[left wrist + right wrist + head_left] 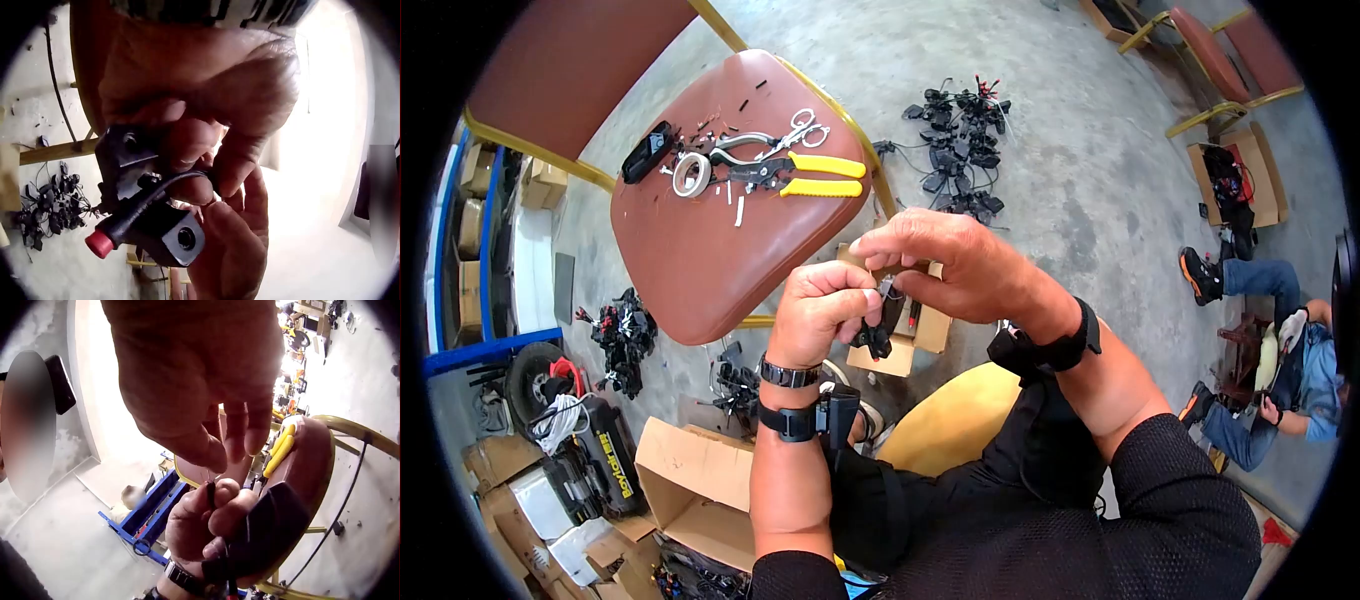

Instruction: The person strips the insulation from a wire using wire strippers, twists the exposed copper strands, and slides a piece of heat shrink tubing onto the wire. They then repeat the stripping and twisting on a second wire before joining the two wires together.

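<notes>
My left hand (pixel 825 305) pinches a thin black cable in the head view, with dark parts (pixel 878 338) hanging below its fingers. In the left wrist view, the left hand (pixel 200 94) holds the cable beside a black block (pixel 172 240) with a round hole and a black sleeve with a red end (pixel 100 244). My right hand (pixel 960 265) is held close on the other side, fingers extended and thumb apart from the index finger. In the right wrist view, the right hand's thumb (pixel 212 456) is beside the cable's fine tip, just above the left hand (pixel 203 519).
A red-brown chair (pixel 700 250) carries yellow-handled pliers (pixel 825 177), scissors, a tape roll (pixel 691 175) and scraps. Bundles of black cabled parts (pixel 960 150) lie on the floor. An open carton (pixel 690 480) stands lower left; another person (pixel 1305 370) sits at right.
</notes>
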Demonstrator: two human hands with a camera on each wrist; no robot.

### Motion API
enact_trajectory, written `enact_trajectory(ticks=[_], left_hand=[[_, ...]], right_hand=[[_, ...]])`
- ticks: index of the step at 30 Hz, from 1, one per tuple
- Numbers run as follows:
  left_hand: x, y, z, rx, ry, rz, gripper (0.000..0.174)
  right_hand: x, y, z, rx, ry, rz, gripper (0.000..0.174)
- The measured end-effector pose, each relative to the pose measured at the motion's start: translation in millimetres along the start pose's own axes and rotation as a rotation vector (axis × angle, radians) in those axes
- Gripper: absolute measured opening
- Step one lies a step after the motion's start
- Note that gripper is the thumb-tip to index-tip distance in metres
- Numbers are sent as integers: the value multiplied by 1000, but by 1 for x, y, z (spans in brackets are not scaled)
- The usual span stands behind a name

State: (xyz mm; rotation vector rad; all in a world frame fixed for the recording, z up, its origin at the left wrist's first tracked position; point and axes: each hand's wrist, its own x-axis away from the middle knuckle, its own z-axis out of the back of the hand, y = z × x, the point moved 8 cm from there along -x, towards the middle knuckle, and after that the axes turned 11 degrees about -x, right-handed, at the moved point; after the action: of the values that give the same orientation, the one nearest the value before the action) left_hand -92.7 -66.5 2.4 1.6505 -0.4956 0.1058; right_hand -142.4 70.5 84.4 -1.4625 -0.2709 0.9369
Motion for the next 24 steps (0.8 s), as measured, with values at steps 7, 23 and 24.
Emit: enact_trajectory(ticks=[7,23,24], left_hand=[[-4,-2,-8,97,-115,-65,7],[-2,5,-5,-312,170,-89,2],[-1,5,-5,-344,201,-110,3]], right_hand=[[0,-8,-6,27,-71,53,36],[6,11,5,126,36,-113,18],[7,13,6,126,48,-134,18]])
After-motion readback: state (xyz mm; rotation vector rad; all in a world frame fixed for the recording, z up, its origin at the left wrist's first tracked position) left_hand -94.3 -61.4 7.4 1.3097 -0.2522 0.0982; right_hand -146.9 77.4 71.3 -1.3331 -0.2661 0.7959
